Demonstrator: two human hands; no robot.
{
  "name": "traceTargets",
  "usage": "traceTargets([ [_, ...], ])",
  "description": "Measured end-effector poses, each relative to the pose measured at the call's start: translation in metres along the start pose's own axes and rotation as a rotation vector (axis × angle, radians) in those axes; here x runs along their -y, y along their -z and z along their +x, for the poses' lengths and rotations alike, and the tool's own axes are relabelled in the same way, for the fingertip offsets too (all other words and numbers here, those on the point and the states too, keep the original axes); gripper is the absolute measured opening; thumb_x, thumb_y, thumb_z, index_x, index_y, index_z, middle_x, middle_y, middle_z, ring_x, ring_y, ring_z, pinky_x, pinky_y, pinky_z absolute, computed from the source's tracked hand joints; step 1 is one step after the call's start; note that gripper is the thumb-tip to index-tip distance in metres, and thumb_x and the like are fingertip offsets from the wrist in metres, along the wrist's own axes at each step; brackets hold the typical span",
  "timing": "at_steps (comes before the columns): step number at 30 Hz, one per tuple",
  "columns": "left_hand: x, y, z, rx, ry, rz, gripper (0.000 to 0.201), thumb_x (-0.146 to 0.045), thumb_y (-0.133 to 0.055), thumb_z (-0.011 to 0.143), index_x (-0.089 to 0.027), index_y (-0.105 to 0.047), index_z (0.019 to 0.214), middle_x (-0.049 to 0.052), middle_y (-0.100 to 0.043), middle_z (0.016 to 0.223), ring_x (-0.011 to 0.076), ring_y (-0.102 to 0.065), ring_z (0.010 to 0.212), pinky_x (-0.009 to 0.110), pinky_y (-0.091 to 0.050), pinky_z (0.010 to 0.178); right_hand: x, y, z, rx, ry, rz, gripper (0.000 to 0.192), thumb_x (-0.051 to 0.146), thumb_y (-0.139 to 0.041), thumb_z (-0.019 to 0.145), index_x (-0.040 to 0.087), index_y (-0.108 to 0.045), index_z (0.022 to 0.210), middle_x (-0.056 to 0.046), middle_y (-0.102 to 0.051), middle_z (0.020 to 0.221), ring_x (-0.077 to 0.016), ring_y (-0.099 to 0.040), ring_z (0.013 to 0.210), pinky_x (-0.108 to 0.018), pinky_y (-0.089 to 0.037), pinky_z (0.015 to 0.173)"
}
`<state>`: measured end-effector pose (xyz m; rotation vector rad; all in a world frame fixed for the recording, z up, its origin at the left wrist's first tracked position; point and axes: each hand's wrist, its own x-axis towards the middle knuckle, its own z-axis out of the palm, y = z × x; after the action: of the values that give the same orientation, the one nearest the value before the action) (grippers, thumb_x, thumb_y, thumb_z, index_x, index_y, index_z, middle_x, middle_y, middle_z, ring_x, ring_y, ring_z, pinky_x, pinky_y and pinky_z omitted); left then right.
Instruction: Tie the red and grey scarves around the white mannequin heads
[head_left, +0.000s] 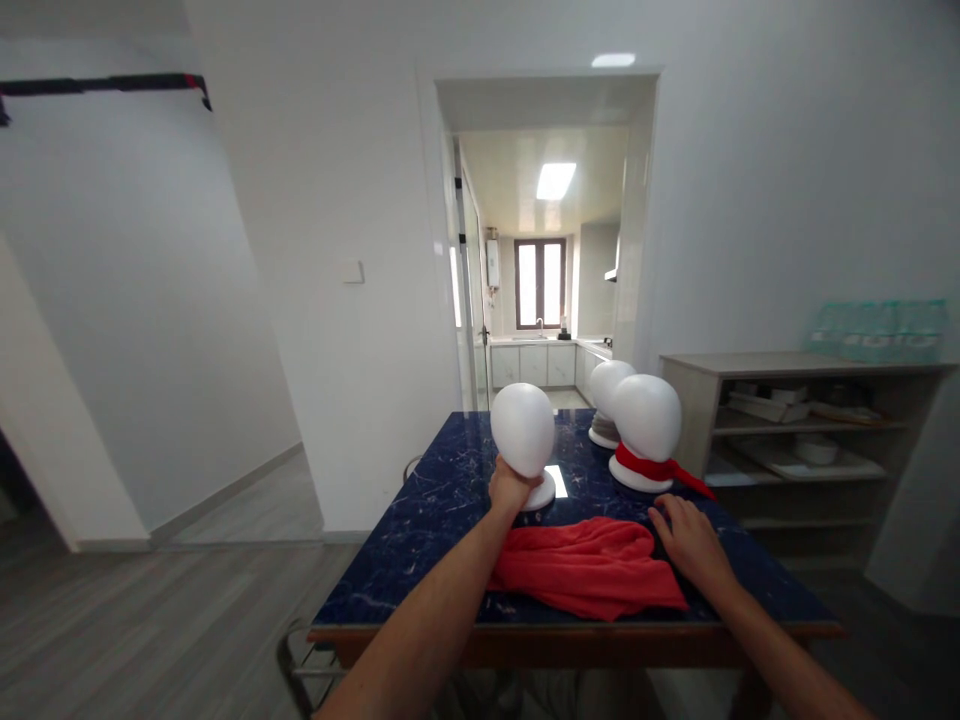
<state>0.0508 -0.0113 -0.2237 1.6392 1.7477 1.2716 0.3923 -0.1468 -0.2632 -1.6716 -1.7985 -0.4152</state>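
A white mannequin head (523, 425) stands upright on the blue marbled table (420, 520), and my left hand (511, 487) is wrapped round its neck. Across the table's near side lies a crumpled red cloth (589, 568). Just right of that cloth my right hand (688, 540) hovers or rests with its fingers apart, holding nothing; whether it touches the table I cannot tell. Beyond it is a second white mannequin head (649, 415) with a red scarf (646, 464) round its neck, the loose end trailing right. A third head (609, 388), partly hidden, has something grey round its neck.
To the right stands a shelf unit (690, 400) with trays and a white bowl (816, 449), and packed bottles (881, 330) on top. A doorway behind the table opens onto a kitchen. A metal chair frame (289, 650) shows at the table's near left corner.
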Motion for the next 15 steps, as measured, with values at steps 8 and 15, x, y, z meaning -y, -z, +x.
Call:
traceTargets([
  [8,0.015,0.040,0.062,-0.081,0.041,0.051,0.095,-0.050,-0.096,0.062,-0.018,-0.049,0.139,0.020,-0.072,0.133,0.0360,-0.071,0.124,0.039,-0.056,0.098,-0.006,-0.006,-0.003,-0.003,0.002,0.045,0.036,0.047,-0.042,0.108,0.019,-0.063,0.112,-0.012,-0.071,0.109,-0.0298,-0.064,0.102,-0.042,-0.046,0.091],
  [15,0.051,0.109,0.145,-0.231,0.099,0.223,0.087,-0.047,-0.092,0.066,-0.015,-0.051,0.135,0.025,-0.068,0.137,0.0416,-0.064,0.131,0.047,-0.053,0.105,-0.013,-0.014,-0.003,0.020,0.009,0.003,0.039,0.050,-0.043,0.107,0.019,-0.065,0.115,-0.013,-0.071,0.112,-0.0309,-0.063,0.104,-0.044,-0.047,0.091],
])
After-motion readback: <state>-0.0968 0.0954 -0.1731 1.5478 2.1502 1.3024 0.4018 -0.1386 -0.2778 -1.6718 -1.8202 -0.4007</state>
